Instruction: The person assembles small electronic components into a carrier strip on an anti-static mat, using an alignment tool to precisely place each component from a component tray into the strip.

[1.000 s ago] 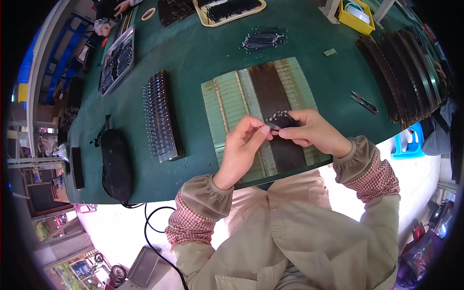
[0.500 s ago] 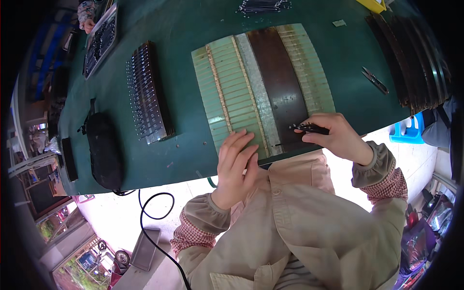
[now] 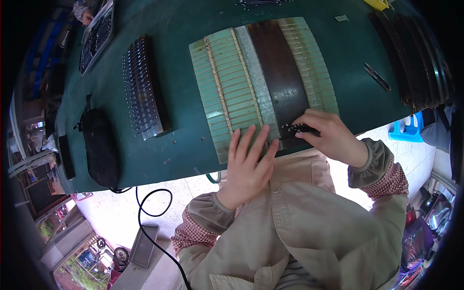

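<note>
A green slotted board (image 3: 220, 99) lies in front of me, with a grey metal strip (image 3: 257, 72) and a dark brown strip (image 3: 278, 63) running along it. My left hand (image 3: 249, 166) rests palm down over its near edge, fingers spread, the fingertips reaching the slots and metal strip. Just right of it, my right hand (image 3: 331, 137) pinches a bundle of thin black pieces with pale tips (image 3: 302, 128) above the near end of the brown strip. Fingers partly hide the bundle. Farther left stands a dark bar holding rows of pale-tipped pieces (image 3: 143, 89).
Snips (image 3: 377, 77) and a stack of dark strips (image 3: 411, 63) lie to the right. At left are a black pouch (image 3: 100, 147) and a tray of dark pieces (image 3: 96, 38), near another person's hand (image 3: 86, 17). More thin pieces (image 3: 263, 4) lie at the far edge.
My left hand has moved right along the board's near edge, and its fingers have spread wider. My right hand has shifted slightly left with the bundle.
</note>
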`<state>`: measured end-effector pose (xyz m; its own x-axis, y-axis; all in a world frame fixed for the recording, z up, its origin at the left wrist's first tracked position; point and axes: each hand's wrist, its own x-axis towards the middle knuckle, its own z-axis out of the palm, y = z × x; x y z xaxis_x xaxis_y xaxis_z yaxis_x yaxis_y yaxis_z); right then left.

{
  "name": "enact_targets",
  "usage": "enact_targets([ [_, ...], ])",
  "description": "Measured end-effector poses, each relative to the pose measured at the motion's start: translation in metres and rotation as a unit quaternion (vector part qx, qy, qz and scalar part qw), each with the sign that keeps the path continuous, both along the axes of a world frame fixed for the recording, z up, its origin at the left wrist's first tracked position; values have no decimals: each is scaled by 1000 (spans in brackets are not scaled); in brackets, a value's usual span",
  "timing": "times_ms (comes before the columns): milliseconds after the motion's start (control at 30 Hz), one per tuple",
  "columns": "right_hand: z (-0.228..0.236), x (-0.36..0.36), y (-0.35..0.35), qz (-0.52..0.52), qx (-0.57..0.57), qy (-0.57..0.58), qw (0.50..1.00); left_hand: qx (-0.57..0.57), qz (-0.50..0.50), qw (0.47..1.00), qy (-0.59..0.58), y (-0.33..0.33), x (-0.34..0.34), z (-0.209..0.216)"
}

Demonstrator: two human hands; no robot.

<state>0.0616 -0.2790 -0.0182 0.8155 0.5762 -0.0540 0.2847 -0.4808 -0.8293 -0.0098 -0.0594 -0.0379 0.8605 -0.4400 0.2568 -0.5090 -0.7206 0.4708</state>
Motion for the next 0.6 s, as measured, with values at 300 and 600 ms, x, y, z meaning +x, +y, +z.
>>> enact_targets([
  [300, 14, 13, -14, -83, 33, 92, 992, -66, 11, 996, 50, 5, 6, 8],
  [600, 11, 16, -3, -42, 89, 253, 962, -468, 97, 838, 261, -13, 26, -2],
])
